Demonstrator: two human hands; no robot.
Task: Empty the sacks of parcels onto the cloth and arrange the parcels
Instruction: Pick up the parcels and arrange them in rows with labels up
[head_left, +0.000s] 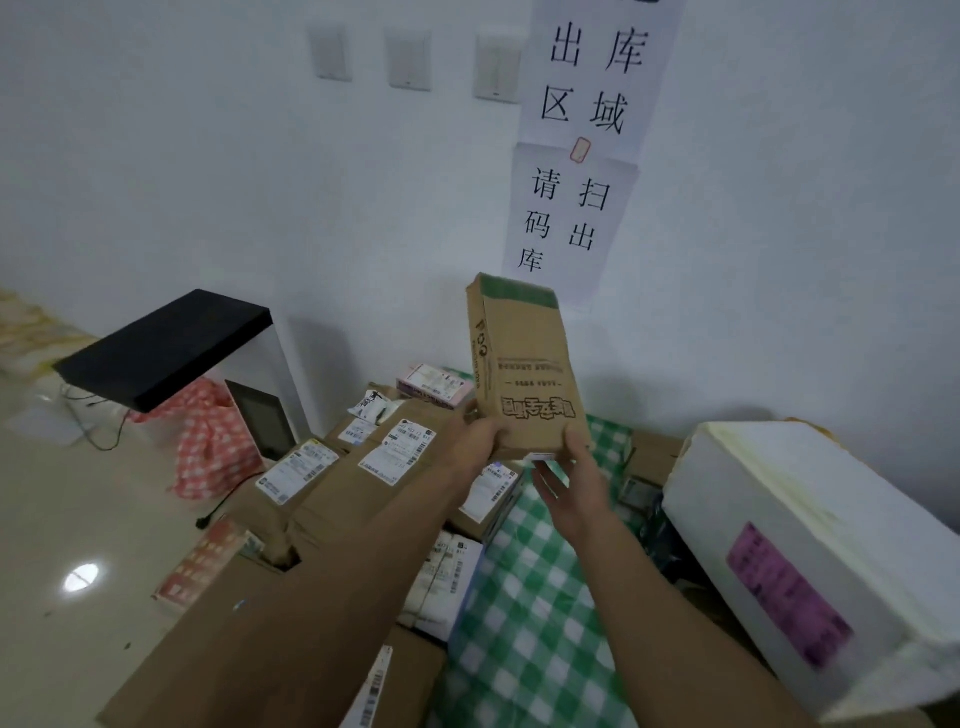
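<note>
The brown carton (524, 364) is held upright in the air above the far part of the green checked cloth (524, 623), its printed face toward the camera and its green-taped end up. The left hand (475, 441) grips the lower left corner with its fingers wrapped behind. The right hand (563, 480) takes the lower right corner, thumb on the printed face and fingers spread beneath, so each grip is closed on the carton. The step in hand looks like placing this parcel among those already laid out. A row of labelled cartons (337, 483) lies along the left side of the cloth, a pink parcel (434, 384) sits at the far end, and a white foam box (805, 545) stands at the right. Bare cloth shows in the strip between them, which seems the natural spot. No shipping label shows on the face toward the camera, so one is probably on a hidden side. It would be best to turn the carton over while lowering it, so that the label ends up on top like its neighbours'. Keep the right fingers under the carton until it rests, and square it against the row without covering another label. A red checked sack (218, 447) lies on the floor at the left; whether it holds more parcels cannot be told.
</note>
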